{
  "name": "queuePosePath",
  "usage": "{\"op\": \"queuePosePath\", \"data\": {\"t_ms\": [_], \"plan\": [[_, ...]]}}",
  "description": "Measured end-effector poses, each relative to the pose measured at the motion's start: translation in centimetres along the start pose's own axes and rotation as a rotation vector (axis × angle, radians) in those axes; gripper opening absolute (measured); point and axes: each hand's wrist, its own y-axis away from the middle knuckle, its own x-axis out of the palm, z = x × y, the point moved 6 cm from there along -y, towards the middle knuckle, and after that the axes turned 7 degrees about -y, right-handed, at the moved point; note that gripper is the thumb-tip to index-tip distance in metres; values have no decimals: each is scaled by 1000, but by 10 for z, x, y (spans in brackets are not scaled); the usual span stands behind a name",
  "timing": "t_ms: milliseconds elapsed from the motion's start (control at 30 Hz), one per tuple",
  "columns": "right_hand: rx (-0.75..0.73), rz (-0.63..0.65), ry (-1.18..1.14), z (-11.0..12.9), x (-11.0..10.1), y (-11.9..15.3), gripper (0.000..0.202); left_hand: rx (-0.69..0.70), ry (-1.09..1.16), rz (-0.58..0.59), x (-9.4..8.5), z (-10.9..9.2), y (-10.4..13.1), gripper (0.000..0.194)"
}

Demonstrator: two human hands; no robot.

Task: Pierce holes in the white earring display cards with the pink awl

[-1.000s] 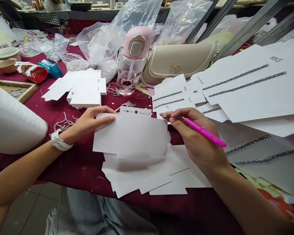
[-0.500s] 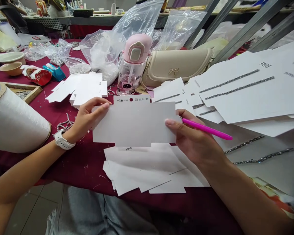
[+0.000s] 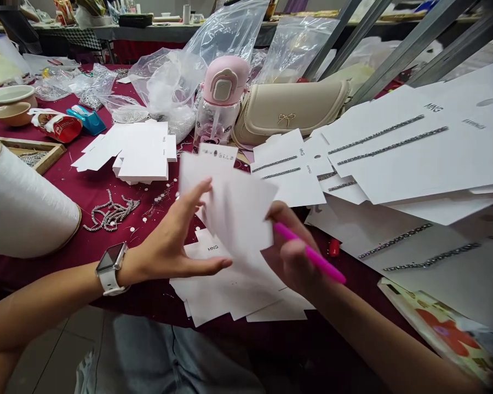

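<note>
My left hand (image 3: 172,241), with a watch (image 3: 112,268) on its wrist, is open, thumb and fingers spread in front of a white card (image 3: 242,202). Whether its fingertips touch the card cannot be made out. The card is blurred and tilted above the table, a printed tab at its top. My right hand (image 3: 296,246) is closed on a pink pen (image 3: 312,257) and appears to pinch the card's right edge too. Beneath lie white cards marked MNG (image 3: 230,290), partly hidden by the card and hands.
A stack of white cards (image 3: 143,150) and loose rhinestone chains (image 3: 110,210) lie left, beside a large white spool (image 3: 24,202). Behind stand a pink-lidded bottle (image 3: 225,82) and a beige bag (image 3: 291,109). Cards bearing chain strips (image 3: 406,169) fill the right.
The card has turned and tilted from its flat, two-handed hold. My left hand has let go of its left edge, moved right and lower, and spread open. The pen has shifted down and left.
</note>
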Motion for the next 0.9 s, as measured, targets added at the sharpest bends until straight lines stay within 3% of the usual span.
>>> {"op": "queuePosePath", "data": {"t_ms": [100, 200, 333, 467, 533, 633, 700, 767, 900], "plan": [[-189, 224, 86, 9, 21, 7, 42, -41, 242, -27, -6, 1, 2, 94], [-328, 290, 325, 13, 30, 12, 30, -203, 539, 38, -5, 6, 2, 83], [-358, 129, 265, 18, 18, 12, 23, -666, 773, -27, 2, 29, 5, 47], [-105, -121, -105, 5, -4, 6, 40, -949, 763, -65, 6, 51, 9, 31], [104, -159, -252, -12, -4, 4, 40, -1004, 726, 49, 8, 59, 10, 29], [369, -137, -390, -35, 6, 4, 41, -989, 621, 435, 10, 63, 13, 26], [446, -110, -458, -42, 14, 4, 46, -964, 551, 667, 10, 63, 16, 24], [472, -63, -485, -43, 21, 4, 50, -935, 505, 769, 8, 64, 17, 26], [469, 79, -488, -36, 37, 6, 53, -811, 494, 803, 12, 62, 12, 31]]}}
